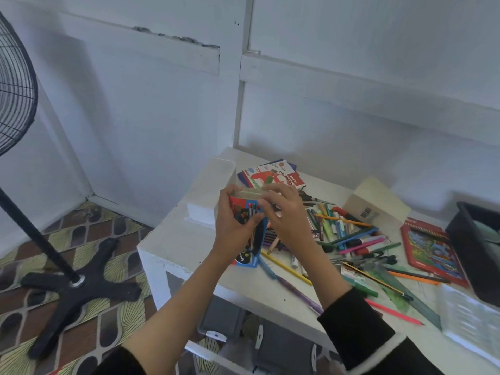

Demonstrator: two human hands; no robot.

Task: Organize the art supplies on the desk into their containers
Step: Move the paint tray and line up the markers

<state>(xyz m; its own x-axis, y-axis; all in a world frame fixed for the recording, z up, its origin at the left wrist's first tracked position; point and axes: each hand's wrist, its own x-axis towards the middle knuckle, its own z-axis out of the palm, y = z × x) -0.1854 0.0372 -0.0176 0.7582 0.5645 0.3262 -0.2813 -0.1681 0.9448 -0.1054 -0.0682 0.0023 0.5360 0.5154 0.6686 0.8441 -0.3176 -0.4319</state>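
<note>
My left hand (pixel 233 222) grips a blue and red colour-pencil box (pixel 247 234), held upright above the left part of the white desk (pixel 189 239). My right hand (pixel 286 215) has its fingers curled on the box's open top edge. What is inside the box is hidden. A heap of loose pencils, pens and markers (pixel 351 239) lies on the desk just right of my hands. An oil pastel box (pixel 273 175) rests on other flat packs behind my hands. A red flat pencil case (pixel 430 250) lies further right.
A black bin (pixel 476 239) stands at the right edge, a cream cardboard box (pixel 376 207) behind the heap, a clear plastic tray (pixel 470 318) at the front right. A white box (pixel 213 190) sits at the desk's left. A black standing fan (pixel 54 253) occupies the floor left.
</note>
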